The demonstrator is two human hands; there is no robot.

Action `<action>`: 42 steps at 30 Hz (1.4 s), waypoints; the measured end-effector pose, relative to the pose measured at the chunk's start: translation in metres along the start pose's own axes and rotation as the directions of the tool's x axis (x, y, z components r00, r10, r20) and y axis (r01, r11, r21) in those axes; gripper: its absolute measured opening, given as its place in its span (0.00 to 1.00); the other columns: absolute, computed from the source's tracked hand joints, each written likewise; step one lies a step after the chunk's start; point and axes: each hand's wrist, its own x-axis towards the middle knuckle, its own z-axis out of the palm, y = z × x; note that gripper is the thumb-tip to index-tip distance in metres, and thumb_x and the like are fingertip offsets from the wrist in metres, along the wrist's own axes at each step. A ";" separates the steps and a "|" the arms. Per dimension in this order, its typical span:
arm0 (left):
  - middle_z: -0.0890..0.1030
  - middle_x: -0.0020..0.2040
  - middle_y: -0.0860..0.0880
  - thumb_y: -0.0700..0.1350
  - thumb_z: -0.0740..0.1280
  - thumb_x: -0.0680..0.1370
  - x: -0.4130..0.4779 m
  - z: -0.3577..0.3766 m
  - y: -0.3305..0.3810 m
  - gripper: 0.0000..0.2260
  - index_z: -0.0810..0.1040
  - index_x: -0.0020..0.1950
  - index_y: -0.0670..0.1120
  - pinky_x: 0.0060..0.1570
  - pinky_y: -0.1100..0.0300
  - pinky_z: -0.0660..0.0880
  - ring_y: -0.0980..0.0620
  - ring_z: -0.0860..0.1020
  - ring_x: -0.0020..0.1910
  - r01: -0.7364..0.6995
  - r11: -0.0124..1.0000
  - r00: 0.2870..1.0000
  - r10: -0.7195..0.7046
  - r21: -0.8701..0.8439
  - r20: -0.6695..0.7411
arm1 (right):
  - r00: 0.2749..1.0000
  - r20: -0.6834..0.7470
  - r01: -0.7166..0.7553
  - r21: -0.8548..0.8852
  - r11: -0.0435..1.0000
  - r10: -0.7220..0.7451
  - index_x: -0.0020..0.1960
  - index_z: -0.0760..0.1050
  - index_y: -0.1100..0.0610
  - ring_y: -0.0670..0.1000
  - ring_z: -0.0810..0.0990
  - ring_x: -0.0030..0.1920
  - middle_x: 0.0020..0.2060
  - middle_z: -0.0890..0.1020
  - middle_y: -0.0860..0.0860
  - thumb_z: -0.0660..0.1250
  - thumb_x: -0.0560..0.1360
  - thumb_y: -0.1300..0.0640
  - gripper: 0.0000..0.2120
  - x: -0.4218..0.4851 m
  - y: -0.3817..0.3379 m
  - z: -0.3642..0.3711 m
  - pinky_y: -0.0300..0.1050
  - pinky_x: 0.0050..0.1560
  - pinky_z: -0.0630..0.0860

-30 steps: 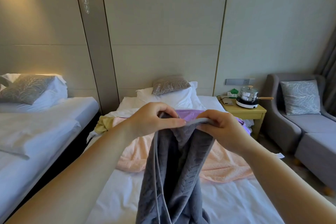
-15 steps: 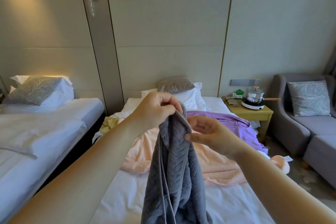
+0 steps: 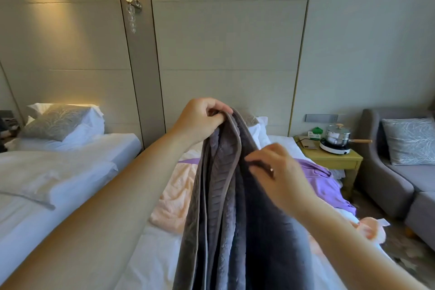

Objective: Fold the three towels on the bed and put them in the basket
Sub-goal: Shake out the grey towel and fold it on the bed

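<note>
A grey towel (image 3: 226,214) hangs in long folds in front of me, over the bed (image 3: 150,254). My left hand (image 3: 200,120) grips its top corner, raised high. Lower and to the right, my right hand (image 3: 275,172) pinches the towel's right edge between thumb and fingers. On the bed behind lie a peach towel (image 3: 175,195), crumpled, and a purple towel (image 3: 324,179) reaching the bed's right edge. No basket is in view.
A second bed (image 3: 58,172) with pillows stands to the left across a narrow gap. A wooden nightstand (image 3: 334,160) with a steel pot on a cooker sits right of the bed. A grey sofa (image 3: 404,183) fills the far right.
My left hand has lifted the grey towel's corner higher. My right hand let go of the top edge, slid down and now pinches the side edge lower down.
</note>
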 end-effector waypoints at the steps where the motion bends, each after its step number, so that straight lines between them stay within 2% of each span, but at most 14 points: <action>1: 0.83 0.41 0.53 0.34 0.66 0.75 0.001 0.003 0.001 0.14 0.81 0.40 0.53 0.51 0.62 0.77 0.55 0.81 0.44 -0.009 1.000 1.000 0.009 0.000 -0.008 | 0.996 0.083 -0.034 0.038 0.999 0.031 0.52 0.81 0.49 0.37 0.72 0.39 0.42 0.70 0.39 0.71 0.73 0.58 0.09 -0.010 -0.002 0.009 0.27 0.44 0.67; 5: 0.81 0.40 0.56 0.35 0.66 0.76 0.002 0.013 0.006 0.13 0.81 0.41 0.53 0.49 0.66 0.75 0.58 0.79 0.42 -0.025 0.999 0.998 0.027 0.032 -0.064 | 0.987 0.071 -0.147 0.031 0.989 0.145 0.53 0.81 0.48 0.28 0.68 0.40 0.38 0.66 0.35 0.73 0.70 0.50 0.11 -0.035 0.002 0.040 0.20 0.46 0.62; 9: 0.81 0.38 0.59 0.37 0.65 0.76 0.001 0.017 0.008 0.11 0.82 0.42 0.52 0.39 0.70 0.73 0.65 0.75 0.33 0.001 1.000 0.988 0.003 0.027 -0.151 | 0.937 0.139 -0.338 0.122 0.933 0.321 0.58 0.77 0.46 0.42 0.73 0.50 0.48 0.68 0.41 0.71 0.70 0.43 0.18 -0.043 0.002 0.063 0.37 0.53 0.73; 12: 0.79 0.31 0.60 0.36 0.65 0.75 0.002 0.017 0.010 0.12 0.81 0.41 0.53 0.36 0.71 0.71 0.64 0.74 0.28 0.012 0.999 0.984 -0.018 -0.038 -0.175 | 0.919 0.117 -0.393 0.167 0.904 0.377 0.56 0.77 0.46 0.48 0.73 0.52 0.49 0.68 0.44 0.72 0.67 0.40 0.20 -0.038 -0.001 0.074 0.42 0.55 0.74; 15: 0.77 0.25 0.61 0.35 0.65 0.74 0.003 0.016 0.011 0.14 0.81 0.39 0.54 0.34 0.71 0.70 0.63 0.73 0.26 0.011 0.997 0.984 -0.024 -0.075 -0.176 | 0.914 0.100 -0.405 0.207 0.890 0.393 0.46 0.79 0.47 0.48 0.73 0.49 0.46 0.68 0.43 0.74 0.68 0.44 0.10 -0.029 -0.003 0.081 0.42 0.51 0.74; 20: 0.82 0.40 0.53 0.33 0.61 0.73 0.005 -0.005 -0.006 0.17 0.80 0.38 0.54 0.46 0.61 0.76 0.55 0.79 0.41 0.081 0.996 0.961 -0.069 0.032 -0.266 | 0.895 0.229 -0.444 0.383 0.810 0.382 0.35 0.75 0.52 0.45 0.73 0.42 0.40 0.73 0.46 0.73 0.69 0.57 0.08 -0.021 -0.001 0.066 0.38 0.44 0.68; 23: 0.83 0.42 0.47 0.33 0.61 0.73 0.004 -0.023 -0.022 0.17 0.80 0.36 0.53 0.45 0.61 0.75 0.51 0.78 0.42 0.168 0.981 0.940 -0.130 0.094 -0.317 | 0.876 0.323 -0.482 0.606 0.633 0.358 0.30 0.72 0.54 0.49 0.67 0.34 0.29 0.70 0.50 0.70 0.63 0.61 0.08 -0.010 0.007 0.026 0.43 0.38 0.62; 25: 0.83 0.42 0.46 0.33 0.61 0.73 0.002 -0.031 -0.030 0.16 0.80 0.36 0.53 0.43 0.62 0.74 0.51 0.78 0.41 0.185 0.979 0.935 -0.149 0.085 -0.323 | 0.887 0.282 -0.442 0.749 0.494 0.366 0.30 0.72 0.55 0.52 0.66 0.36 0.31 0.68 0.55 0.67 0.64 0.63 0.07 0.007 0.017 -0.001 0.46 0.39 0.63; 26: 0.83 0.41 0.47 0.33 0.61 0.73 0.002 -0.032 -0.031 0.16 0.79 0.37 0.53 0.43 0.61 0.75 0.51 0.78 0.41 0.190 0.979 0.933 -0.158 0.070 -0.325 | 0.897 0.273 -0.422 0.765 0.487 0.349 0.32 0.72 0.55 0.53 0.66 0.36 0.32 0.68 0.56 0.66 0.66 0.64 0.07 0.016 0.022 -0.011 0.47 0.39 0.64; 31: 0.82 0.39 0.51 0.30 0.60 0.72 0.005 -0.026 -0.025 0.16 0.80 0.38 0.49 0.44 0.58 0.74 0.52 0.77 0.41 0.188 0.972 0.935 -0.220 -0.140 -0.277 | 0.837 0.492 -0.501 0.511 0.698 0.240 0.37 0.77 0.51 0.51 0.77 0.42 0.38 0.80 0.51 0.68 0.74 0.63 0.10 0.012 0.030 -0.002 0.47 0.49 0.69; 35: 0.81 0.39 0.54 0.29 0.58 0.72 0.005 -0.012 -0.017 0.18 0.79 0.38 0.49 0.41 0.63 0.73 0.58 0.76 0.38 0.150 0.979 0.963 -0.176 -0.137 -0.206 | 0.871 0.430 -0.474 0.613 0.632 0.237 0.46 0.75 0.60 0.53 0.75 0.44 0.41 0.78 0.59 0.64 0.76 0.65 0.03 -0.015 0.030 0.024 0.53 0.51 0.70; 37: 0.81 0.39 0.55 0.28 0.56 0.72 0.005 -0.010 -0.015 0.19 0.79 0.39 0.50 0.42 0.68 0.73 0.60 0.76 0.39 0.137 0.983 0.969 -0.159 -0.125 -0.188 | 0.874 0.454 -0.452 0.625 0.637 0.175 0.50 0.76 0.61 0.53 0.77 0.45 0.45 0.80 0.61 0.64 0.77 0.62 0.04 -0.024 0.025 0.031 0.48 0.52 0.74; 39: 0.80 0.39 0.55 0.27 0.55 0.71 0.003 -0.007 -0.014 0.20 0.79 0.39 0.49 0.42 0.71 0.73 0.62 0.76 0.38 0.124 0.984 0.976 -0.144 -0.129 -0.161 | 0.873 0.472 -0.416 0.581 0.700 0.127 0.48 0.79 0.56 0.50 0.79 0.47 0.48 0.80 0.56 0.67 0.75 0.58 0.04 -0.031 0.021 0.037 0.42 0.51 0.75; 42: 0.79 0.38 0.53 0.27 0.54 0.71 0.000 -0.003 -0.013 0.20 0.77 0.38 0.49 0.43 0.64 0.72 0.57 0.75 0.38 0.120 0.980 0.979 -0.144 -0.162 -0.146 | 0.907 0.388 -0.325 0.397 0.858 0.164 0.47 0.78 0.51 0.42 0.73 0.58 0.57 0.74 0.44 0.70 0.73 0.54 0.03 -0.038 0.024 0.048 0.39 0.58 0.68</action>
